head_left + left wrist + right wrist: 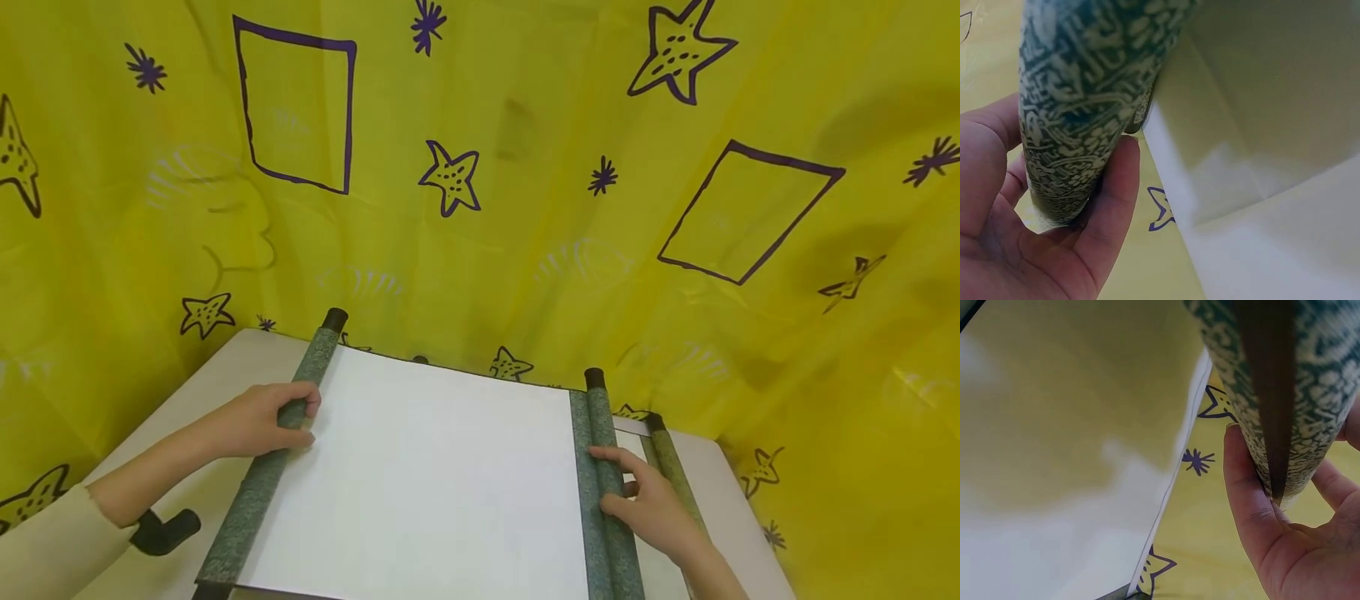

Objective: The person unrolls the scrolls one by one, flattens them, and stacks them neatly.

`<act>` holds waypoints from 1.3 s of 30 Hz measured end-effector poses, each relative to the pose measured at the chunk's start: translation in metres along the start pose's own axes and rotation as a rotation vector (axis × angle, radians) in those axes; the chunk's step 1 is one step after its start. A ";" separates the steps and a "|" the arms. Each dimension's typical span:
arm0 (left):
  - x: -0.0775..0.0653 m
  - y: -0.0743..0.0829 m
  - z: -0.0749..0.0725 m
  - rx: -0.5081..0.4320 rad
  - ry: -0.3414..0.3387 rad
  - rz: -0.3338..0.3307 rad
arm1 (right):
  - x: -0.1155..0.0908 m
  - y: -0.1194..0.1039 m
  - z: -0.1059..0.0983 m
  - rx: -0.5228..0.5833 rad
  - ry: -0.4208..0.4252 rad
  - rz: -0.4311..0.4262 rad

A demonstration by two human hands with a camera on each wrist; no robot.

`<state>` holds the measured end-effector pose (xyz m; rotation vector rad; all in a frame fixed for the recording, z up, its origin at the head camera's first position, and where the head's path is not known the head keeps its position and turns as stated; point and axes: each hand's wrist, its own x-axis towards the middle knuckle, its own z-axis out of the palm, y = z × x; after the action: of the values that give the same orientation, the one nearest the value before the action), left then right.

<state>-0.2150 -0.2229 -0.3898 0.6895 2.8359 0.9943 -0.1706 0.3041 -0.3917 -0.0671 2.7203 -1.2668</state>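
Observation:
A hanging scroll lies unrolled, its blank white sheet [435, 475] stretched between two rollers covered in green patterned cloth. My left hand [262, 421] grips the left roller [251, 508] around its middle, fingers over the far side and thumb on the near side. Around the right roller [621, 542] curl the thumb and fingers of my right hand [648, 504]. Black knobs cap the visible roller ends. Up close, the left wrist view shows the patterned roll [1079, 119] between thumb and fingers; in the right wrist view, the roll [1322, 394] bears a dark lengthwise strip.
Another scroll's olive-green roller [671, 462] lies to the right, partly behind my right hand. A black curved piece [168, 532] shows beneath my left wrist. The white table [738, 475] stands against a yellow curtain [525, 292] with purple stars and frames.

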 end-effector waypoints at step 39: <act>-0.005 -0.015 -0.006 0.018 0.015 0.001 | -0.005 0.003 -0.007 -0.063 0.005 0.050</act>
<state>-0.2174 -0.2388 -0.3950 0.6878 2.8610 0.9788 -0.1666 0.3118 -0.3888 -0.0032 2.7477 -1.1698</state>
